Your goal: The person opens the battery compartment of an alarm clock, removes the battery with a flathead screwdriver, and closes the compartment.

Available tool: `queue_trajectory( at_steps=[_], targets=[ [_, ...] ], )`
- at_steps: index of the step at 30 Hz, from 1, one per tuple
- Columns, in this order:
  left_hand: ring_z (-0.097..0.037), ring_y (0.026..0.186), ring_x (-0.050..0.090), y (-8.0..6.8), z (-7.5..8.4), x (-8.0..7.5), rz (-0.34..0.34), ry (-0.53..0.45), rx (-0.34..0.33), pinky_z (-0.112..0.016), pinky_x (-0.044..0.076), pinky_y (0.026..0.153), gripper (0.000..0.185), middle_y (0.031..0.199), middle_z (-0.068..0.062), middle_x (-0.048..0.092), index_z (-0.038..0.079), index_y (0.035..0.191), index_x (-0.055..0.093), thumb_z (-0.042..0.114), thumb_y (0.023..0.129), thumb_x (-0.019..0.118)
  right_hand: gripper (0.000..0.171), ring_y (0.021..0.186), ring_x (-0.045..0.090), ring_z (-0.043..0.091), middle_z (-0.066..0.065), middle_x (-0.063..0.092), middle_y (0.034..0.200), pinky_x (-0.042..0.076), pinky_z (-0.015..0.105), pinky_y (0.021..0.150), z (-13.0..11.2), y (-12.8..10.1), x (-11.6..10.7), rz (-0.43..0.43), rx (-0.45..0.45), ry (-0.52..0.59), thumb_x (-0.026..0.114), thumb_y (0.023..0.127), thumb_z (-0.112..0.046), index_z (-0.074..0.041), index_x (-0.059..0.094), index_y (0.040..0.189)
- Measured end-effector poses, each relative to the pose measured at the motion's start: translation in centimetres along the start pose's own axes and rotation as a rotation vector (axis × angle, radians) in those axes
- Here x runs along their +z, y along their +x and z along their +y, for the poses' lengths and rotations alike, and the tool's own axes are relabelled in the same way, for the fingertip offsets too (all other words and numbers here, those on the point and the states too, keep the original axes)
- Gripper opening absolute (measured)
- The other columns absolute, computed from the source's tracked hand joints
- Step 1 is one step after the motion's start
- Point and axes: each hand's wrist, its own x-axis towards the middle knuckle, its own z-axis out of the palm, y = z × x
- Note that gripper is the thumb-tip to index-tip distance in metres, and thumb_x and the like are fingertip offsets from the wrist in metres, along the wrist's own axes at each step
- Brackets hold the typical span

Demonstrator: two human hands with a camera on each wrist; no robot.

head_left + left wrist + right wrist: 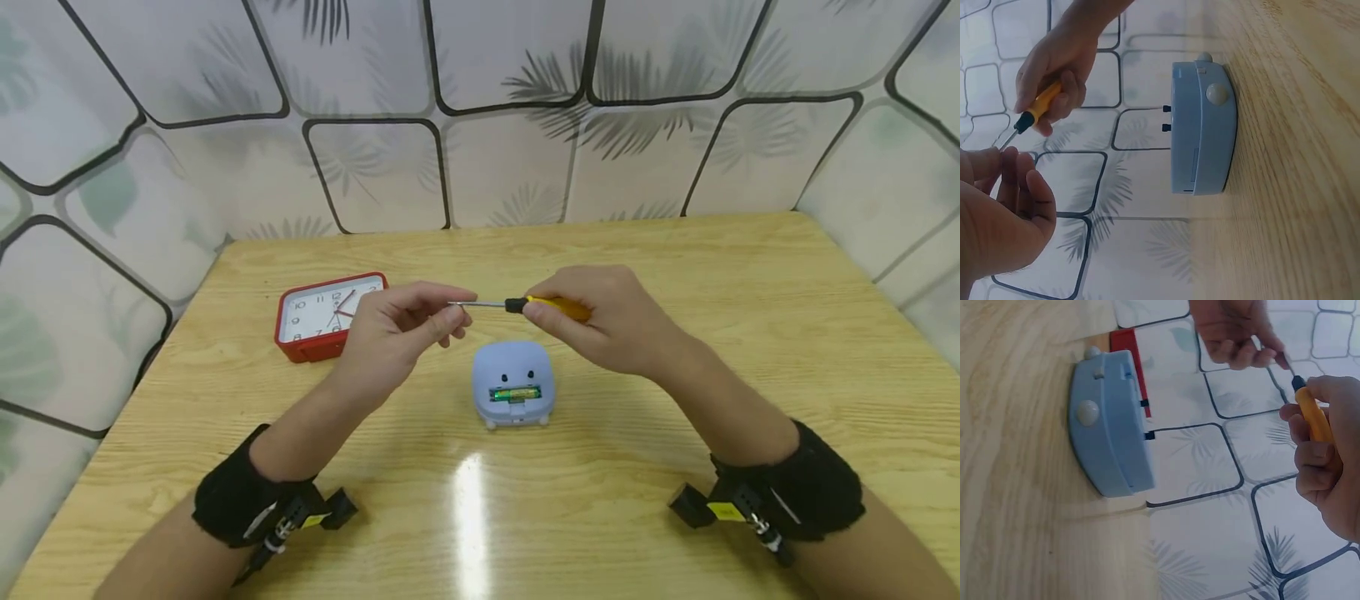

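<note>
From the head view, the right hand is gripping the yellow handle of a small screwdriver held level above the middle of the table, while the left hand is pinching its metal tip. Below them a blue alarm clock is lying face down, its battery compartment showing a green battery. A red alarm clock is sitting near the table's far left corner.

In the left wrist view, the left hand's fingers are closing on the screwdriver tip.

In the right wrist view, the right hand is curling round the screwdriver handle, the blue alarm clock resting apart.
</note>
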Motion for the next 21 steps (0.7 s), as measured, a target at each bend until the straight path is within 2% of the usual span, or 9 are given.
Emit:
queue_trajectory(
  at_steps=[4,7,9,11,15,17,21],
  targets=[
    [-0.017,0.072,0.063,-0.1,-0.1,0.0,-0.037,0.099,-0.034,-0.026,0.052,0.065,0.017,0.082,0.0,0.069,0.001,0.1,0.07,0.006,0.084,0.068,0.015,0.059,0.047,0.003,-0.008,0.067,0.077,0.04,0.021,0.053,0.0,0.1,-1.0,0.026,-0.008,-0.032,0.075,0.077,-0.02,-0.015,0.073,0.09],
    [-0.018,0.068,0.061,-0.1,-0.1,-0.1,-0.063,0.164,-0.058,-0.027,0.051,0.061,0.012,0.077,-0.003,0.067,0.004,0.094,0.071,0.01,0.085,0.068,0.019,0.061,0.045,0.0,-0.009,0.066,0.077,0.037,0.02,0.051,-0.2,0.3,-1.6,0.03,-0.021,-0.037,0.079,0.073,-0.021,-0.017,0.074,0.09],
    [-0.019,0.065,0.059,0.0,0.0,-0.2,-0.081,0.196,-0.107,-0.028,0.049,0.057,0.01,0.071,-0.006,0.065,0.004,0.092,0.07,0.012,0.087,0.065,0.021,0.062,0.046,0.0,-0.009,0.066,0.078,0.036,0.018,0.051,-0.3,0.3,-2.0,0.028,-0.034,-0.025,0.081,0.07,-0.021,-0.017,0.074,0.09],
    [-0.022,0.063,0.056,0.1,-0.1,-0.2,-0.113,0.218,-0.186,-0.027,0.045,0.053,0.012,0.067,-0.007,0.061,0.003,0.092,0.068,0.014,0.09,0.062,0.022,0.063,0.047,-0.001,-0.009,0.066,0.079,0.035,0.015,0.05,-0.3,0.3,-2.2,0.02,-0.047,-0.02,0.082,0.069,-0.02,-0.017,0.075,0.089],
    [-0.026,0.061,0.054,0.2,-0.3,-0.1,-0.22,0.237,-0.323,-0.026,0.043,0.052,0.018,0.067,-0.009,0.056,0.0,0.097,0.061,0.016,0.095,0.053,0.021,0.064,0.047,-0.002,-0.008,0.064,0.079,0.034,0.014,0.051,-0.4,0.3,-2.5,0.011,-0.067,-0.02,0.082,0.069,-0.017,-0.017,0.076,0.09],
    [-0.031,0.062,0.053,0.1,-0.4,0.1,-0.283,0.262,-0.349,-0.025,0.042,0.051,0.021,0.067,-0.009,0.054,-0.001,0.098,0.058,0.018,0.097,0.049,0.02,0.064,0.046,-0.002,-0.008,0.063,0.079,0.034,0.013,0.051,-0.5,0.3,-2.6,0.008,-0.081,-0.016,0.081,0.07,-0.014,-0.017,0.076,0.089],
    [-0.04,0.064,0.05,0.0,-0.5,0.4,-0.381,0.29,-0.347,-0.024,0.039,0.05,0.023,0.067,-0.009,0.051,-0.002,0.097,0.053,0.018,0.099,0.044,0.018,0.064,0.045,-0.002,-0.008,0.061,0.078,0.033,0.013,0.051,-0.5,0.3,-2.8,0.002,-0.11,-0.007,0.081,0.07,-0.011,-0.017,0.076,0.087]
  ],
)
